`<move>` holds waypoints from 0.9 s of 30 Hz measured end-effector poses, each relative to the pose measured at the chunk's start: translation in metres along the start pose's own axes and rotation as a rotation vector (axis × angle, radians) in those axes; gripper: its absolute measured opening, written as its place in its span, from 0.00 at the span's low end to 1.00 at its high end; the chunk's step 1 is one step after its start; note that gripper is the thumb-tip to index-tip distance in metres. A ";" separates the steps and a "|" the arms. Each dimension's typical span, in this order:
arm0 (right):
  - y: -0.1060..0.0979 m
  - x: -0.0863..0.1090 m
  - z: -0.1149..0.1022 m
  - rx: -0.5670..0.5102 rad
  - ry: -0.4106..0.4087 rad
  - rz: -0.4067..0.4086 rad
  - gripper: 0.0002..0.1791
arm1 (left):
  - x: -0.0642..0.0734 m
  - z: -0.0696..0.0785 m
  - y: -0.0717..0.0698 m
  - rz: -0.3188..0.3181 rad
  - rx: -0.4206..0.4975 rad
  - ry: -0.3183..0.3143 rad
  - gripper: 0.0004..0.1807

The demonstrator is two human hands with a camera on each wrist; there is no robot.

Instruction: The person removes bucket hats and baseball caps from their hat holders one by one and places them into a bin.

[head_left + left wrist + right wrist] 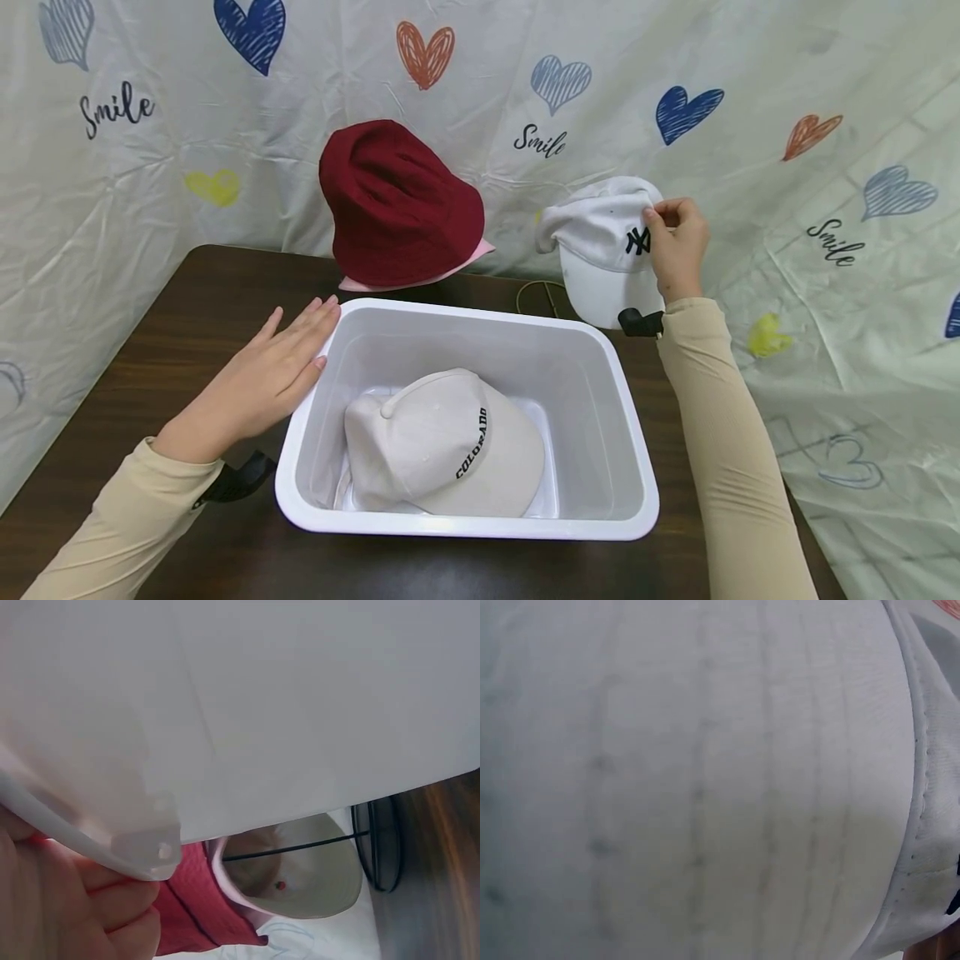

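Head view: right hand (678, 246) pinching the white cap (600, 225), upper right of the frame
Grasping that cap seems the step in hand; left hand (270, 379), fingers straight, rests on the bin's (465, 527) left rim, a cream cap (435, 450) inside at lower centre; the next move would probably call for a steady pinch and clearance over the rim

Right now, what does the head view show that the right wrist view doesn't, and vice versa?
Only the head view shows the white tub, the COLORADO cap inside it, the dark red hat behind, and the left hand at the tub's rim. Only the right wrist view shows the rows of stitching, close up on the brim. Both show the white cap and its black logo, just a sliver in the wrist view.
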State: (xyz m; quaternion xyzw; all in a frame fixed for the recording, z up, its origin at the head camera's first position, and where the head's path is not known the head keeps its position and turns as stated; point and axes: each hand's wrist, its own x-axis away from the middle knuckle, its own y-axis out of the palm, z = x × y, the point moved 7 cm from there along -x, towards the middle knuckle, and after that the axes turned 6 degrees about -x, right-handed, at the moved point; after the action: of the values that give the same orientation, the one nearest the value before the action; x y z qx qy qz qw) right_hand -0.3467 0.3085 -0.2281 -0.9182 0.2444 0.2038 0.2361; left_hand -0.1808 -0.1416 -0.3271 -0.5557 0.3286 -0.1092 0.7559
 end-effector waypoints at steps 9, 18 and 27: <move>-0.003 0.002 -0.006 -0.024 0.002 -0.003 0.05 | -0.003 0.002 -0.001 -0.044 -0.064 -0.021 0.30; -0.010 0.001 -0.020 -0.105 -0.042 0.012 0.08 | -0.003 0.003 -0.004 -0.044 -0.118 -0.012 0.30; -0.012 0.003 -0.026 -0.146 -0.044 0.014 0.09 | -0.003 0.002 -0.003 -0.055 -0.106 -0.014 0.30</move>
State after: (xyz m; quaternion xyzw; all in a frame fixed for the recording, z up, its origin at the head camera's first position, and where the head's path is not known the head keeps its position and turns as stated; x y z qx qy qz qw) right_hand -0.3310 0.3028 -0.2040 -0.9265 0.2302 0.2427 0.1723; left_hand -0.1810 -0.1391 -0.3231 -0.6044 0.3132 -0.1084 0.7245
